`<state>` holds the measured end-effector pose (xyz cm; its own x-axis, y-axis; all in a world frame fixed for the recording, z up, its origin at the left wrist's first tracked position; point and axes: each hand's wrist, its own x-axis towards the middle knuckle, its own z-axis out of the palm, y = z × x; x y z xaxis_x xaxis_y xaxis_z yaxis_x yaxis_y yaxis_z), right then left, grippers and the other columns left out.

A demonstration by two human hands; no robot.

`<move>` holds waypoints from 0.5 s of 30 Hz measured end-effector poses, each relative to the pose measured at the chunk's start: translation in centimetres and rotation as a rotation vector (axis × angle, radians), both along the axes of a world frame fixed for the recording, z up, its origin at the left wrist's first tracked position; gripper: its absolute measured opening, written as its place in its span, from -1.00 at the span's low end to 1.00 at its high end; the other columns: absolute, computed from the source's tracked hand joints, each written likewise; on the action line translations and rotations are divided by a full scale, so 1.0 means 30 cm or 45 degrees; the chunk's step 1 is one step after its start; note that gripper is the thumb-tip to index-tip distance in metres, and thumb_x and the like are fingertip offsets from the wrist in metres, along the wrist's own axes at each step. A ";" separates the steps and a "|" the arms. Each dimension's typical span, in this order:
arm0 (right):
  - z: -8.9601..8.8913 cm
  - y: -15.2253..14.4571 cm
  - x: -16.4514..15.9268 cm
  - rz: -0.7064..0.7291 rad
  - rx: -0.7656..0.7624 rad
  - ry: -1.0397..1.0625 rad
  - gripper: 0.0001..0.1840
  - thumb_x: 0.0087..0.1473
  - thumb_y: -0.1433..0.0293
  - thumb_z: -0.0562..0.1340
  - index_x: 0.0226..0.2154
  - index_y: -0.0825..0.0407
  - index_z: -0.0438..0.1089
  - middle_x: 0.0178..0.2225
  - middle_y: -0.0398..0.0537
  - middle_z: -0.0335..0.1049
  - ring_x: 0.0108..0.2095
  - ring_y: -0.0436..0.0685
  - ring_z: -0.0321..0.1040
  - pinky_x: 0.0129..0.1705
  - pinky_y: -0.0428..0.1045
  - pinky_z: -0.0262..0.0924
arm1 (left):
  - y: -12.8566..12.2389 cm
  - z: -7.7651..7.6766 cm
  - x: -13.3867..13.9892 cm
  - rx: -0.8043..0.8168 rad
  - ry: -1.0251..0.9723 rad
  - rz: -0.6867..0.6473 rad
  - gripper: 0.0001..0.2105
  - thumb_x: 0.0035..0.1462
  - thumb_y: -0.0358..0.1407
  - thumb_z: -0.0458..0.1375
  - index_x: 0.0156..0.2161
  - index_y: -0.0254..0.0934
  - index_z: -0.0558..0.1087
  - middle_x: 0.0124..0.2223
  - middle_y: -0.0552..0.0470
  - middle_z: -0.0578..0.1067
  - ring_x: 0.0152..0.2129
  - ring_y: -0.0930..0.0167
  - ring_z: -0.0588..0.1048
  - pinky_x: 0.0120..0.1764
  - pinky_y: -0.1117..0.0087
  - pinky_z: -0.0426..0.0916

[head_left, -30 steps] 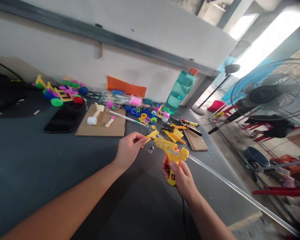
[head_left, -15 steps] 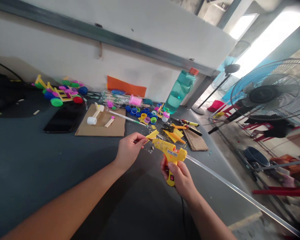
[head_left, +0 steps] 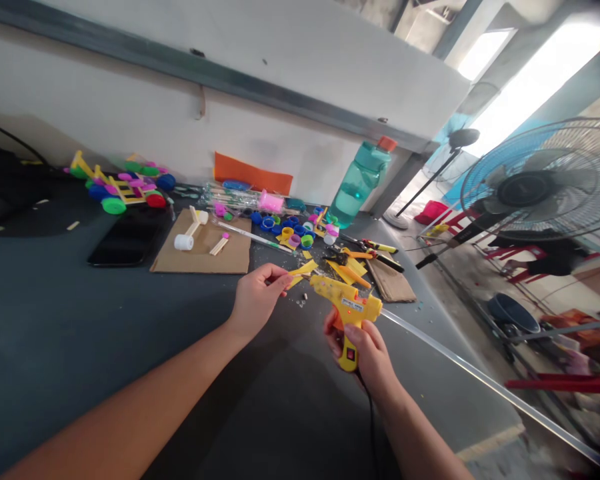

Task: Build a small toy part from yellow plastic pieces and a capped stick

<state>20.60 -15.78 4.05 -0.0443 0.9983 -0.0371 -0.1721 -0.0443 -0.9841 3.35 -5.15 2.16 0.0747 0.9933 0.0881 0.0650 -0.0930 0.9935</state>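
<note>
Well, from where I stand, the dark desk (head_left: 105,347) takes up most of the view, with a big fan (head_left: 527,190) off its right side. A teal bottle (head_left: 355,190) stands near the wall, and a sheet of cardboard (head_left: 237,257) lies flat beside a phone (head_left: 123,243). Nearer the person, a long clear glue stick (head_left: 440,351) slants out of the back of a yellow glue gun (head_left: 333,290), down toward the lower right and past the desk's edge. The right hand (head_left: 370,347) has its fingers wrapped around the gun's handle, the body raised above the desk in front of the person. Its long axis follows the stick, so the nozzle points leftward and slightly away from the person, straight at the left hand (head_left: 257,300). That hand is the nearer one to the tip, its thumb and forefinger narrowed in a tight pinch on a small slim piece (head_left: 299,275). The piece sticks out rightward, roughly in line with the nozzle and just beside it; whether the two touch, I cannot tell. Yellow scraps (head_left: 353,270) lie beyond them.
</note>
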 end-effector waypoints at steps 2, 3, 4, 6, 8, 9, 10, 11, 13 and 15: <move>0.002 0.000 0.003 -0.010 0.003 0.060 -0.70 0.07 0.19 0.17 -0.30 0.09 0.39 -0.61 -0.19 0.18 -0.62 -0.06 0.03 -0.63 -0.13 -0.09 | 0.006 -0.004 0.001 -0.033 -0.033 -0.001 -0.83 0.00 -0.19 0.22 -0.43 -0.28 0.48 -0.53 0.10 0.50 -0.60 0.47 0.46 -0.49 0.50 0.33; 0.003 0.000 0.005 -0.017 0.011 0.082 -0.69 0.07 0.18 0.16 -0.28 0.09 0.39 -0.62 -0.19 0.17 -0.63 -0.07 0.02 -0.64 -0.14 -0.11 | 0.009 -0.006 0.002 -0.044 -0.040 -0.003 -0.82 0.00 -0.19 0.22 -0.44 -0.29 0.48 -0.53 0.10 0.50 -0.60 0.47 0.46 -0.49 0.49 0.33; 0.003 0.001 0.006 -0.029 0.026 0.100 -0.68 0.08 0.18 0.16 -0.26 0.10 0.39 -0.63 -0.20 0.17 -0.65 -0.07 0.01 -0.65 -0.14 -0.11 | 0.012 -0.008 0.001 -0.051 -0.042 -0.004 -0.82 -0.01 -0.19 0.22 -0.44 -0.29 0.48 -0.53 0.09 0.51 -0.60 0.46 0.46 -0.49 0.49 0.33; 0.005 0.002 0.008 -0.093 0.071 0.130 -0.67 0.08 0.19 0.15 -0.22 0.09 0.39 -0.59 -0.17 0.23 -0.66 -0.07 0.02 -0.68 -0.14 -0.10 | 0.017 -0.011 -0.001 -0.054 -0.039 -0.008 -0.81 -0.01 -0.18 0.22 -0.43 -0.29 0.48 -0.52 0.08 0.52 -0.60 0.46 0.46 -0.48 0.48 0.33; 0.015 0.006 0.013 -0.205 0.113 0.125 -0.66 0.09 0.20 0.15 -0.17 0.07 0.37 -0.44 -0.09 0.34 -0.64 -0.07 0.06 -0.70 -0.14 -0.05 | 0.021 -0.012 -0.005 -0.053 -0.035 -0.018 -0.81 0.00 -0.18 0.22 -0.42 -0.29 0.48 -0.51 0.07 0.53 -0.59 0.45 0.47 -0.48 0.47 0.34; 0.024 0.008 0.020 -0.274 0.130 0.099 -0.65 0.10 0.19 0.14 -0.13 0.06 0.36 -0.36 -0.04 0.38 -0.62 -0.06 0.11 -0.70 -0.14 -0.02 | 0.023 -0.012 -0.007 -0.054 -0.035 -0.020 -0.81 0.00 -0.18 0.21 -0.42 -0.29 0.48 -0.51 0.07 0.53 -0.60 0.45 0.47 -0.48 0.47 0.33; 0.035 0.010 0.032 -0.351 0.141 0.052 -0.62 0.10 0.18 0.14 -0.10 0.05 0.34 -0.29 -0.01 0.40 -0.60 -0.05 0.15 -0.70 -0.14 0.02 | 0.024 -0.011 -0.009 -0.058 -0.034 -0.016 -0.82 0.00 -0.19 0.21 -0.42 -0.29 0.48 -0.51 0.07 0.53 -0.60 0.45 0.47 -0.48 0.48 0.33; 0.047 0.012 0.049 -0.430 0.149 -0.017 -0.60 0.11 0.16 0.13 -0.06 0.05 0.32 -0.28 0.00 0.42 -0.58 -0.03 0.20 -0.68 -0.13 0.05 | 0.026 -0.011 -0.011 -0.066 -0.033 -0.011 -0.82 0.00 -0.19 0.22 -0.42 -0.29 0.48 -0.52 0.08 0.53 -0.60 0.45 0.47 -0.49 0.48 0.33; 0.071 0.016 0.100 -0.588 0.152 -0.210 -0.54 0.13 0.12 0.12 -0.01 0.05 0.28 -0.39 -0.05 0.42 -0.57 0.01 0.24 -0.65 -0.12 0.10 | 0.029 -0.010 -0.015 -0.081 -0.038 0.007 -0.82 -0.01 -0.19 0.22 -0.42 -0.29 0.48 -0.52 0.08 0.53 -0.59 0.45 0.47 -0.49 0.48 0.33; 0.085 0.017 0.170 -0.735 0.130 -0.473 -0.51 0.13 0.07 0.11 -0.01 0.05 0.26 -0.55 -0.17 0.32 -0.61 0.02 0.19 -0.65 -0.11 0.07 | 0.033 -0.012 -0.017 -0.079 -0.051 0.016 -0.81 -0.01 -0.18 0.23 -0.42 -0.29 0.48 -0.51 0.07 0.53 -0.59 0.45 0.48 -0.47 0.48 0.35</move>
<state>25.70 -15.26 6.61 0.4921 0.8578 0.1483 0.2090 0.0490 -0.9767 2.83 -4.15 1.81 0.0603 0.9978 0.0289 0.0261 -0.0305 0.9992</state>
